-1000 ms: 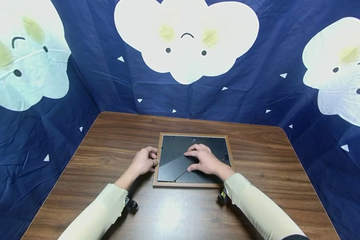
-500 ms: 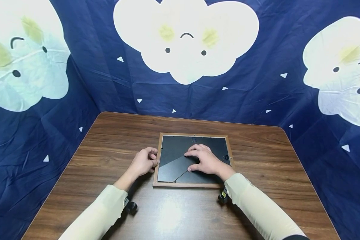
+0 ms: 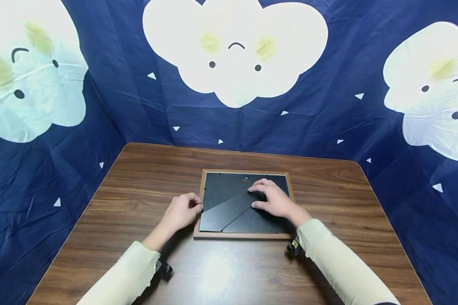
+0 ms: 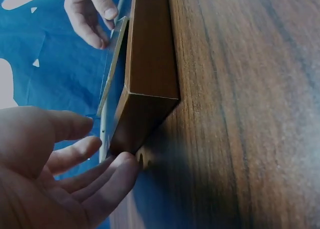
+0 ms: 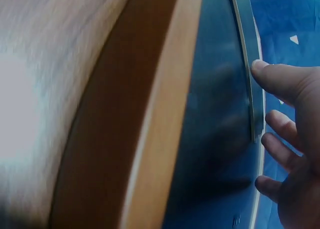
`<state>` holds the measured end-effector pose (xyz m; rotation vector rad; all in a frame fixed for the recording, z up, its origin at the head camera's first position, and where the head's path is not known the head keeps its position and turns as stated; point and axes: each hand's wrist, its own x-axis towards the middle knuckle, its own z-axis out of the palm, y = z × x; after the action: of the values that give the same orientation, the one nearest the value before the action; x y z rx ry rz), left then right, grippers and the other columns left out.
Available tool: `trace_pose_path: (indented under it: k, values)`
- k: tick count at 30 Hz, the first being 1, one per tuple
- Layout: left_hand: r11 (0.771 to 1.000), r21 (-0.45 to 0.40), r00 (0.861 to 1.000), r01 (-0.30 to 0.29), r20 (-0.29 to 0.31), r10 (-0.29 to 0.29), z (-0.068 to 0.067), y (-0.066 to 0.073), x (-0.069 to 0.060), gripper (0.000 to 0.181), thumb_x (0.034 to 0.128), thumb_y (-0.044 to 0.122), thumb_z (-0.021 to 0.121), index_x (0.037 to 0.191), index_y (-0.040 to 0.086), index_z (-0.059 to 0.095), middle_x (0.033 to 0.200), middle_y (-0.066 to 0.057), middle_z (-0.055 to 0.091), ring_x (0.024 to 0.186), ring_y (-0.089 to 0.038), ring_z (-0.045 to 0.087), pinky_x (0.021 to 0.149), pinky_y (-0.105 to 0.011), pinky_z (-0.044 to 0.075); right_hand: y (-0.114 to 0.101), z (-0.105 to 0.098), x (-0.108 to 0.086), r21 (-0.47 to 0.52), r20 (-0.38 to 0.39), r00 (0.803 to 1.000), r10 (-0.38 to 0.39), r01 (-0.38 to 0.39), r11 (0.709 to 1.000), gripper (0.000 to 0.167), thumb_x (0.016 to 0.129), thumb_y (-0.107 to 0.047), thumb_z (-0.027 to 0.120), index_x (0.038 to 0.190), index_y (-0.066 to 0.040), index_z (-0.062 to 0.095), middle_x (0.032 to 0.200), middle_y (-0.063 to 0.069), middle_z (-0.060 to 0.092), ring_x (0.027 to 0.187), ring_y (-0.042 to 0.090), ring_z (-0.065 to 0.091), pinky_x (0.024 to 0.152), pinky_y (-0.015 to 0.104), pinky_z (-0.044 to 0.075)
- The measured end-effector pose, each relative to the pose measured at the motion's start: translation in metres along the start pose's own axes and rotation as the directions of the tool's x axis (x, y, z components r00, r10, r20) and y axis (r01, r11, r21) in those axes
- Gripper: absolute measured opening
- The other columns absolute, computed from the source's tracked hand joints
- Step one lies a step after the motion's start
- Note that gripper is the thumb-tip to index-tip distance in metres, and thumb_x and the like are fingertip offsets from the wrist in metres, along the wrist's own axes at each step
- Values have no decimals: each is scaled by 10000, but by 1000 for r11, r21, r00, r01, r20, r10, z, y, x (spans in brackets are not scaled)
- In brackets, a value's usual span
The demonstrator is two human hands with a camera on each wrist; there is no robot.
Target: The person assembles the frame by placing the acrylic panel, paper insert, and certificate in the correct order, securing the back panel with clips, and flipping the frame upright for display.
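Note:
A wooden picture frame (image 3: 234, 236) lies face down on the table, its black backing board (image 3: 221, 186) upward. A black easel stand (image 3: 225, 214) runs diagonally across that board. In the left wrist view the stand's free end (image 4: 111, 76) stands slightly off the frame. My right hand (image 3: 276, 202) has its thumb on one long edge of the stand and its forefinger at the other, lightly pinching it. My left hand (image 3: 181, 212) is at the frame's left side with fingers loosely bent. Its lower fingertips (image 4: 127, 164) are close to the frame's corner; contact cannot be made out.
The brown wood-grain table (image 3: 156, 173) extends around the frame. A blue cloth (image 3: 198, 112) with white clouds hangs behind and at both sides. A small black device (image 3: 166, 271) is strapped under the left wrist, another (image 3: 293, 246) under the right.
My right hand has slid right and slightly away along the stand, baring more of it. My left hand's fingers have loosened and shifted slightly. The frame stays in place.

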<state>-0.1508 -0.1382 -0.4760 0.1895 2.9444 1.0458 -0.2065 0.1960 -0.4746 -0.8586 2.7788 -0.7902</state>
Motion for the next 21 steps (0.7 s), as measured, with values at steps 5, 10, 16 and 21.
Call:
trace_pose_path:
  k: [5,10,16,21]
  values:
    - [999,17,998,-30,49,29,-3,0,-4,84,899,195,722,964,156,760,953,-21,737,878,-201,665,798,-442,532,15,-8,-7,-8,-42,999,21,-21,1000,442,925,-264,776,1338,-145,674,1381,83,577,1319,325,510,1090,546,429]
    - [999,1,993,-46,109,45,-6,0,-9,191,903,212,726,1068,126,765,1075,-78,712,905,-182,642,853,-449,529,33,-15,-12,3,-116,992,58,-58,998,419,918,-237,777,1308,-114,686,1347,123,604,1291,352,535,1085,568,424]
    - [999,3,990,-48,134,47,-7,5,-15,335,878,272,787,1160,96,742,1163,-98,681,993,-225,642,921,-484,523,48,-25,-13,8,-183,977,109,-110,994,392,917,-197,764,1283,-78,687,1327,157,607,1283,380,545,1117,577,390]
    - [999,10,988,-52,149,49,-5,9,-18,366,869,277,789,1177,88,729,1151,-95,655,981,-226,614,906,-482,515,60,-36,-14,-9,-179,969,168,-173,985,409,933,-190,740,1312,-57,663,1331,184,580,1176,373,580,1029,550,459]
